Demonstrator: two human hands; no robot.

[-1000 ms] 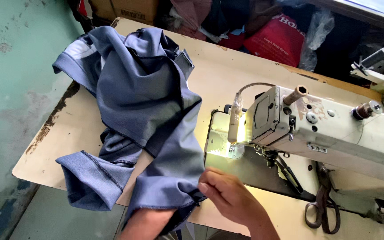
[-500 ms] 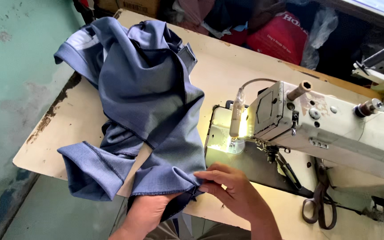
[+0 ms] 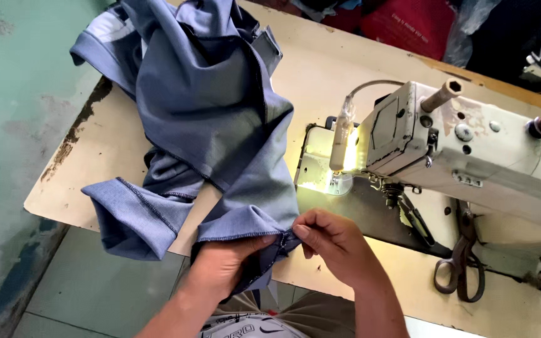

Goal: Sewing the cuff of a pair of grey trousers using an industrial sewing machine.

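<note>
Blue-grey denim garment [image 3: 214, 119] heaped across the worn cream sewing table [image 3: 95, 169], one hemmed end hanging over the near edge. Left hand [image 3: 226, 263] closed under that hem, fingers curled into the cloth. Right hand [image 3: 333, 241] pinching the same hem edge between thumb and forefinger. Just right: off-white industrial sewing machine [image 3: 471, 156], lamp lit; dark metal scissors [image 3: 461, 263] beside it.

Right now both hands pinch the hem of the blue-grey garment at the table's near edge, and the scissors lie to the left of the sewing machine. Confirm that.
Not quite. In the head view the scissors lie at the right, below the sewing machine's arm. The rest holds: left hand and right hand pinch the garment's hem at the table's near edge.
</note>
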